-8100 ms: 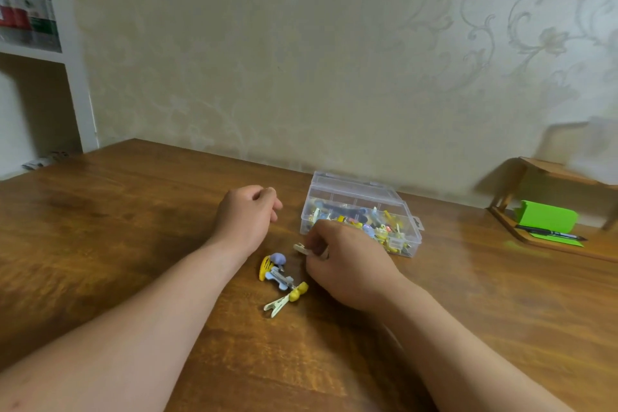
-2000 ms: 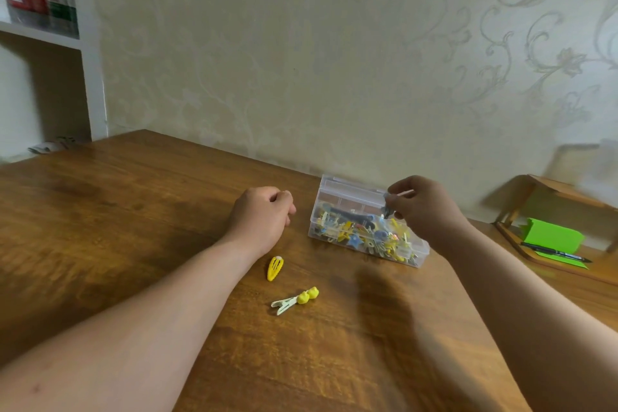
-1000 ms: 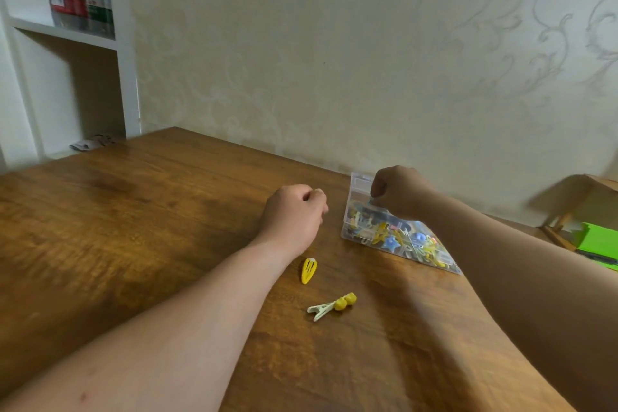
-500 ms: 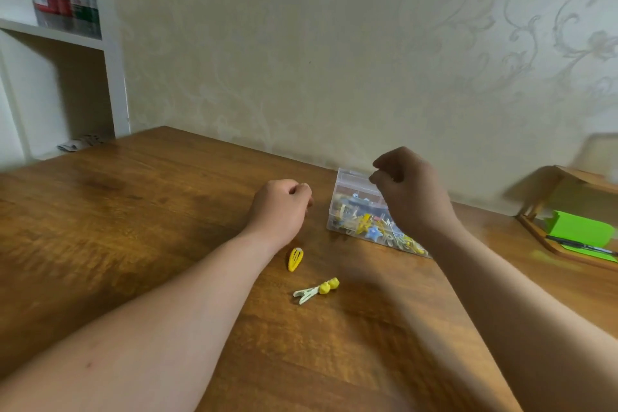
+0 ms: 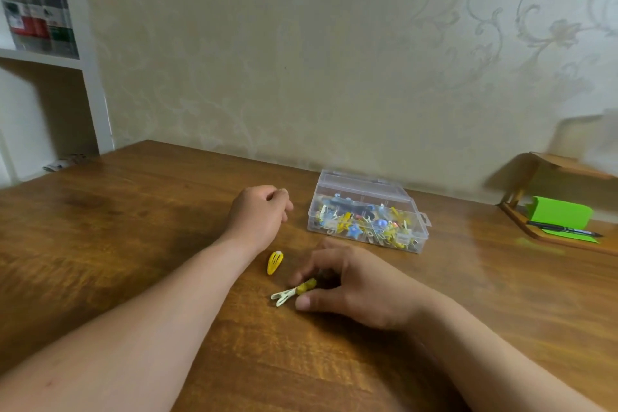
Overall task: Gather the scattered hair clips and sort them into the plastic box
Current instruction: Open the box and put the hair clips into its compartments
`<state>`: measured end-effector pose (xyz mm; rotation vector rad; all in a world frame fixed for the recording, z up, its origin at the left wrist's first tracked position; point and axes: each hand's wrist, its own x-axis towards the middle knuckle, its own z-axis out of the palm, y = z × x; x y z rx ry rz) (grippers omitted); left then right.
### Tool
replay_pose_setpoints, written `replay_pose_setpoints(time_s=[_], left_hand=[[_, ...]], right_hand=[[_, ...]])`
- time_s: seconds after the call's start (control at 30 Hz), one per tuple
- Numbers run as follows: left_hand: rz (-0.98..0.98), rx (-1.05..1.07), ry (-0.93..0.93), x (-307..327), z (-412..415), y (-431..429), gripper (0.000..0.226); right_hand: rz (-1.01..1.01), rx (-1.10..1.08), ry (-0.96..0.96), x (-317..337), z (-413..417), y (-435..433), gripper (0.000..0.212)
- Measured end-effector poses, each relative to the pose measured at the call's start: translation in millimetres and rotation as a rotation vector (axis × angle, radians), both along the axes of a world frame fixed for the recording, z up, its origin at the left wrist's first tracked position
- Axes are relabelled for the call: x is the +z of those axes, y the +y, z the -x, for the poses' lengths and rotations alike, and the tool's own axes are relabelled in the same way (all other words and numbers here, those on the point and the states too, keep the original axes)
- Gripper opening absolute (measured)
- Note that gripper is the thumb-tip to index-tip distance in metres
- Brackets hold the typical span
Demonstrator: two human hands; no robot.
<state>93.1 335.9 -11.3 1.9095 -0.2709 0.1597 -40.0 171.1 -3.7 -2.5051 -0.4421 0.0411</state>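
Note:
A clear plastic box (image 5: 363,183) holding several colourful hair clips stands near the wall, its lid folded back. Two clips lie on the wooden table (image 5: 117,244) in front of it. One is a flat yellow snap clip (image 5: 275,262). The other is a white clip with a yellow head (image 5: 285,296). My right hand (image 5: 354,288) lies on the table with thumb and fingers curled round the yellow head of that clip. To the left of the box my left hand (image 5: 257,217) rests on the table, loosely curled and holding nothing.
A low wooden stand (image 5: 568,242) at the right edge carries a green note pad (image 5: 558,212) and a black pen (image 5: 565,230). A white shelf unit (image 5: 92,84) with bottles stands at the far left. The wall runs just behind the box.
My right hand came down from above the box to the table and closed round the yellow-headed clip. The left hand stayed put. Earlier, other clips left the table.

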Motion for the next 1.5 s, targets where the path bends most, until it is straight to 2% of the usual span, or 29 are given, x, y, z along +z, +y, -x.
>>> replay_pose_setpoints(time_s=[0.27,0.37,0.43,0.53,0.67,0.77,0.87,1.23,1.5], left_hand=[[0.0,-0.003,-0.004,0,1,1,0.038],[0.0,-0.005,-0.007,-2,0,1,0.038],[0.002,-0.003,-0.012,-3,-2,1,0.039],[0.0,-0.005,-0.017,-4,-3,0,0.04],[0.009,-0.029,-0.024,-5,-4,-1,0.04],[0.004,-0.032,-0.032,-5,-5,-2,0.04],[0.016,-0.033,-0.028,-5,-7,-2,0.04],[-0.008,-0.024,-0.028,-4,-5,-2,0.04],[0.002,-0.02,-0.031,-5,-7,-2,0.04]], right_hand=[[0.054,-0.16,-0.176,-1,-1,-10,0.01],[-0.069,-0.222,-0.132,2,0,-17,0.004],[-0.125,-0.224,-0.113,4,1,-19,0.007],[-0.263,-0.269,-0.221,12,-4,-28,0.009],[-0.427,-0.587,-0.381,37,-30,-70,0.011],[-0.35,-0.793,-0.392,50,-54,-108,0.01],[-0.199,-0.882,-0.332,51,-75,-131,0.011],[0.184,-0.943,-0.142,36,-99,-145,0.031],[0.422,-0.941,0.023,48,-105,-137,0.023]])
